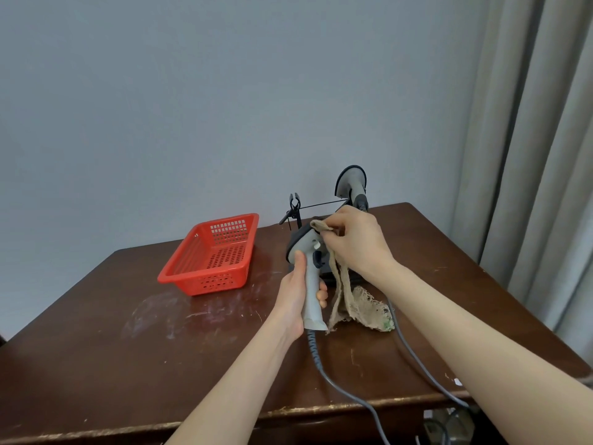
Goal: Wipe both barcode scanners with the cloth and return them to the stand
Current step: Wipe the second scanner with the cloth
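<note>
My left hand [293,295] grips the handle of a grey barcode scanner [308,268], held upright above the table with its head pointing away. My right hand [354,240] pinches a beige mesh cloth [345,292] and presses it against the top of that scanner's head. The rest of the cloth hangs down to the table. A second grey scanner [351,184] sits in the black wire stand [296,208] behind my hands, at the table's far edge. The stand's left cradle is empty.
A red perforated plastic basket [211,255] stands empty on the brown wooden table [128,332], left of the stand. Two grey cables [340,385] run from the scanners over the table's front edge. A curtain hangs at the right.
</note>
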`<act>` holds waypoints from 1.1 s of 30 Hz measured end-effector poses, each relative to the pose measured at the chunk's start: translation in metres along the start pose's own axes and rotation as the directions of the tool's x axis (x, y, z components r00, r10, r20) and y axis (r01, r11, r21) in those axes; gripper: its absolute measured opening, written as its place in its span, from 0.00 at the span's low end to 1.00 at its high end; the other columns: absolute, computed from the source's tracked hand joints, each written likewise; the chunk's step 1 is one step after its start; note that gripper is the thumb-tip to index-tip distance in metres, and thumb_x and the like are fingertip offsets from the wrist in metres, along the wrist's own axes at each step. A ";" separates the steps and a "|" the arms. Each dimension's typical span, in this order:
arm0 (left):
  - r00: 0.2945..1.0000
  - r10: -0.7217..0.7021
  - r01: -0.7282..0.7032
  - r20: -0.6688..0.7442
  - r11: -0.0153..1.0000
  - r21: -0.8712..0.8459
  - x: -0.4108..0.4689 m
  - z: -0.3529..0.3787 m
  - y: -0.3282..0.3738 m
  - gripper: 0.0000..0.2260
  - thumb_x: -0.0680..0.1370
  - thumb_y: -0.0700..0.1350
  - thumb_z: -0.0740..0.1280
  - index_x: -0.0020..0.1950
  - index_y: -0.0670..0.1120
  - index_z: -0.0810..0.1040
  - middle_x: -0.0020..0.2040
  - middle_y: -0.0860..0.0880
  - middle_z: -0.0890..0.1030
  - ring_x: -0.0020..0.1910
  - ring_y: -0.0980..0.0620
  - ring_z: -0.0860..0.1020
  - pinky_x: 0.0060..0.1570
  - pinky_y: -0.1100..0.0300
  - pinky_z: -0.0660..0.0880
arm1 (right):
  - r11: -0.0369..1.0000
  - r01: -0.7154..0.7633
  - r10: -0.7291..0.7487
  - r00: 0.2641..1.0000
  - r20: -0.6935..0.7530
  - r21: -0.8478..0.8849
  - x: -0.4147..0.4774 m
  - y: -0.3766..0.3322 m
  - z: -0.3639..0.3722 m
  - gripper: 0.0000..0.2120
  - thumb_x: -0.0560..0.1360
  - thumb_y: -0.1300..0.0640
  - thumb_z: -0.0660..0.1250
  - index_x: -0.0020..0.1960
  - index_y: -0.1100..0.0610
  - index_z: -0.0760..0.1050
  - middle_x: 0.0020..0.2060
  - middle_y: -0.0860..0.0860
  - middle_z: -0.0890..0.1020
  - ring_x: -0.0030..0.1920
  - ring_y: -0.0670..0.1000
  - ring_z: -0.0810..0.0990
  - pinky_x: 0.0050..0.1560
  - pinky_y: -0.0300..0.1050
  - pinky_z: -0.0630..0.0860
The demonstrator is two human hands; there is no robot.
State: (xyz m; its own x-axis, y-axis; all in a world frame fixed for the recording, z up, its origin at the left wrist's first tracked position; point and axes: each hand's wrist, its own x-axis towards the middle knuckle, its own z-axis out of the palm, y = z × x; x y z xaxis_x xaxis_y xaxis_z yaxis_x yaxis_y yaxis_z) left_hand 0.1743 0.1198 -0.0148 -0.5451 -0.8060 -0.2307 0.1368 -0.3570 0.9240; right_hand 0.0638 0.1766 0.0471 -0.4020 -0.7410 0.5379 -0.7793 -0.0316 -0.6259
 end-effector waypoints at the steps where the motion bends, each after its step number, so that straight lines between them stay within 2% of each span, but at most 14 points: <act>1: 1.000 -0.007 0.007 -0.001 1.000 -0.006 0.000 -0.001 0.001 0.24 0.76 0.63 0.59 0.47 0.41 0.74 0.27 0.47 0.72 0.21 0.54 0.68 0.21 0.63 0.68 | 0.997 -0.002 0.003 1.000 0.013 -0.075 -0.001 0.003 -0.002 0.09 0.76 0.59 0.64 0.45 0.52 0.83 0.42 0.51 0.77 0.43 0.53 0.75 0.42 0.46 0.70; 2: 1.000 -0.014 0.014 0.001 1.000 -0.010 0.000 -0.001 0.002 0.24 0.76 0.63 0.59 0.47 0.41 0.74 0.27 0.47 0.72 0.21 0.54 0.68 0.21 0.63 0.68 | 0.989 -0.017 0.020 1.000 0.022 -0.149 -0.001 0.008 -0.003 0.11 0.76 0.59 0.64 0.52 0.51 0.83 0.46 0.50 0.77 0.46 0.54 0.76 0.43 0.45 0.69; 4: 1.000 -0.026 0.026 0.004 1.000 0.001 0.000 -0.002 0.002 0.24 0.76 0.63 0.59 0.48 0.41 0.74 0.27 0.48 0.72 0.21 0.54 0.68 0.22 0.64 0.68 | 0.969 -0.066 0.073 0.997 0.023 -0.238 -0.002 0.015 -0.006 0.13 0.76 0.59 0.63 0.57 0.50 0.82 0.50 0.50 0.77 0.50 0.56 0.77 0.43 0.44 0.67; 8: 1.000 -0.030 0.030 0.009 1.000 0.007 0.000 0.002 0.000 0.24 0.76 0.64 0.59 0.48 0.42 0.74 0.27 0.47 0.72 0.21 0.54 0.68 0.22 0.64 0.68 | 0.967 -0.103 0.100 0.995 -0.023 -0.233 0.001 0.011 -0.004 0.12 0.76 0.59 0.62 0.53 0.54 0.82 0.48 0.51 0.77 0.48 0.56 0.76 0.42 0.44 0.65; 13: 0.997 -0.068 0.068 0.023 0.998 0.017 -0.002 0.003 0.000 0.27 0.73 0.67 0.59 0.36 0.41 0.74 0.26 0.46 0.70 0.20 0.53 0.68 0.21 0.64 0.69 | 0.993 -0.091 0.092 0.996 -0.012 0.080 0.008 0.005 -0.001 0.09 0.75 0.57 0.66 0.43 0.60 0.83 0.40 0.57 0.79 0.41 0.55 0.77 0.45 0.51 0.75; 15: 0.998 -0.053 0.053 0.022 0.999 0.006 -0.002 0.002 0.000 0.26 0.74 0.66 0.60 0.40 0.42 0.74 0.26 0.47 0.71 0.20 0.53 0.68 0.21 0.64 0.69 | 0.968 -0.116 0.106 0.993 0.057 0.224 0.009 0.005 -0.004 0.09 0.75 0.59 0.67 0.43 0.65 0.82 0.36 0.61 0.79 0.35 0.53 0.74 0.40 0.49 0.73; 17: 1.000 -0.018 0.018 0.018 1.000 0.014 -0.001 0.000 0.001 0.24 0.75 0.64 0.59 0.45 0.42 0.74 0.28 0.47 0.72 0.21 0.54 0.68 0.21 0.64 0.68 | 0.948 -0.128 0.095 0.988 0.125 0.292 0.008 0.005 -0.008 0.11 0.74 0.61 0.67 0.43 0.71 0.79 0.34 0.63 0.75 0.32 0.51 0.69 0.36 0.44 0.67; 20: 1.000 -0.005 0.005 0.011 0.999 0.043 0.000 -0.003 0.001 0.25 0.76 0.64 0.58 0.47 0.41 0.74 0.28 0.47 0.72 0.21 0.54 0.68 0.22 0.63 0.68 | 0.981 -0.081 0.050 0.984 0.168 0.177 0.007 0.007 -0.011 0.11 0.74 0.60 0.65 0.41 0.68 0.79 0.40 0.66 0.79 0.33 0.56 0.73 0.38 0.46 0.72; 22: 1.000 -0.003 0.002 0.008 0.998 0.056 0.000 -0.003 -0.001 0.25 0.76 0.64 0.58 0.49 0.41 0.74 0.28 0.47 0.72 0.21 0.54 0.68 0.22 0.62 0.68 | 0.997 -0.035 0.021 0.983 0.184 0.070 0.008 0.008 -0.014 0.09 0.75 0.57 0.65 0.43 0.60 0.81 0.43 0.59 0.81 0.40 0.57 0.79 0.46 0.52 0.76; 24: 1.000 -0.002 0.002 0.008 0.998 0.060 0.000 -0.003 -0.002 0.26 0.76 0.64 0.58 0.50 0.41 0.74 0.28 0.47 0.72 0.21 0.54 0.68 0.22 0.62 0.68 | 0.999 0.015 -0.008 0.980 0.198 -0.034 0.009 0.008 -0.017 0.07 0.74 0.56 0.64 0.45 0.53 0.82 0.43 0.52 0.80 0.43 0.54 0.79 0.47 0.52 0.77; 29: 1.000 -0.006 0.006 0.000 0.999 0.042 -0.002 -0.002 -0.002 0.25 0.76 0.63 0.58 0.51 0.41 0.74 0.28 0.47 0.72 0.21 0.54 0.68 0.21 0.62 0.68 | 0.959 0.080 -0.024 0.979 0.204 -0.271 0.008 0.008 -0.022 0.10 0.74 0.57 0.62 0.48 0.51 0.82 0.43 0.50 0.80 0.44 0.54 0.77 0.41 0.45 0.73; 33: 1.000 0.009 -0.009 0.002 0.998 0.069 -0.001 -0.004 0.000 0.25 0.76 0.63 0.58 0.51 0.40 0.72 0.28 0.47 0.72 0.21 0.54 0.68 0.22 0.62 0.68 | 0.891 0.085 0.021 0.974 0.226 -0.447 0.009 0.011 -0.026 0.09 0.74 0.58 0.62 0.46 0.53 0.81 0.42 0.52 0.79 0.43 0.58 0.78 0.39 0.46 0.73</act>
State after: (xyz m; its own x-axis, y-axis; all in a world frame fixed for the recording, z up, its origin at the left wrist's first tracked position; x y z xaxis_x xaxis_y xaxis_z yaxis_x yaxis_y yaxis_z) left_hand 0.1779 0.1190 -0.0154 -0.5452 -0.8084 -0.2221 0.0844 -0.3165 0.9448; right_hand 0.0393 0.1866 0.0601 -0.2988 -0.8740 0.3832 -0.9430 0.2087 -0.2593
